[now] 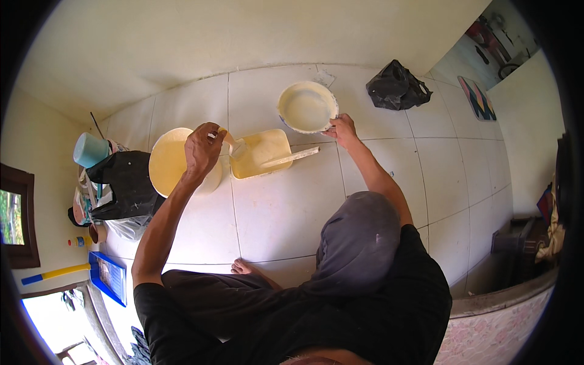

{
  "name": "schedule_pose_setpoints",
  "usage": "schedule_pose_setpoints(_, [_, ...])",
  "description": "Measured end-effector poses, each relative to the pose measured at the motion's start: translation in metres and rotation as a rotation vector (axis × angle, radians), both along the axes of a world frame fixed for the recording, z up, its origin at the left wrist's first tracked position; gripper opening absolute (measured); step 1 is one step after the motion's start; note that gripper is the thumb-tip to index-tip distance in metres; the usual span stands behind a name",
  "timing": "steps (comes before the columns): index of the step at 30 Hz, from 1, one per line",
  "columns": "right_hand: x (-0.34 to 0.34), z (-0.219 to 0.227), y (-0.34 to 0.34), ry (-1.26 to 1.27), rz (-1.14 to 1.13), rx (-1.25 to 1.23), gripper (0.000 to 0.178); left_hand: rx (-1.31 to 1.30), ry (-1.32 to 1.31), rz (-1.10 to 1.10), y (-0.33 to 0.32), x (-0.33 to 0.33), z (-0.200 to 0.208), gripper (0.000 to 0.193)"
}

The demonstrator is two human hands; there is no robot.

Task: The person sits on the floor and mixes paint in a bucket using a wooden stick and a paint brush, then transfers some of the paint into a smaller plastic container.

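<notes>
My left hand (204, 149) is closed around a flat tool with a pale yellow handle (229, 137). Its greyish end hangs at the left side of a cream-coloured rectangular tray (277, 141); whether it is a brush or a scraper, I cannot tell. A pale, smeared stick-like handle (298, 156) lies across the tray and juts past its right edge. Below and left of that hand stands a large bucket (165, 163) with a yellow inside. My right hand (342, 131) grips the near right rim of a round, whitish basin (306, 108) with pale residue in it.
A black plastic bag (397, 87) sits by the wall at the far right. To the left are another black bag (126, 182), a light blue container (91, 150) and a blue dustpan (108, 278). White floor tiles (286, 225) spread between these and my bent legs.
</notes>
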State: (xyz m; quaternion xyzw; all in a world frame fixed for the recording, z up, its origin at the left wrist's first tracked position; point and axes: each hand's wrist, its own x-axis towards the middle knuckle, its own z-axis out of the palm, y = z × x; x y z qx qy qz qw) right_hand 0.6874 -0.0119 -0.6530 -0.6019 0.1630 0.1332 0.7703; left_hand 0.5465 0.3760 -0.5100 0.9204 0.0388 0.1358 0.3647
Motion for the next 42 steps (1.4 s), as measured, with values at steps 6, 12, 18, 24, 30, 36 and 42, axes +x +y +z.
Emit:
schedule_pose_setpoints(6, [-0.002, -0.032, -0.014, 0.04, -0.073, -0.003, 0.031, 0.003, 0.007, -0.001, -0.002, 0.002, -0.001, 0.02])
schedule_pose_setpoints(12, [-0.006, -0.056, -0.029, 0.074, -0.02, -0.053, 0.033, 0.048, -0.026, -0.004, -0.006, 0.003, 0.003, 0.018])
schedule_pose_setpoints(18, [-0.02, -0.012, -0.027, 0.117, 0.199, -0.737, 0.056, 0.118, -0.043, 0.029, 0.011, -0.004, -0.004, 0.02])
schedule_pose_setpoints(24, [-0.036, 0.092, 0.017, -0.46, 0.932, -1.252, 0.069, 0.079, -0.145, -0.006, 0.001, 0.002, -0.004, 0.021])
schedule_pose_setpoints(30, [-0.059, 0.097, 0.07, -0.202, 1.319, -1.196, 0.049, 0.123, -0.065, 0.024, 0.006, -0.002, -0.004, 0.02])
schedule_pose_setpoints(36, [-0.065, 0.14, 0.101, -0.994, 1.199, -1.26, 0.024, 0.125, -0.021, 0.017, 0.006, 0.0, 0.004, 0.023])
schedule_pose_setpoints(42, [-0.07, 0.174, 0.132, -1.009, 1.208, -1.438, 0.02, 0.104, 0.028, 0.073, 0.003, 0.002, -0.004, 0.024])
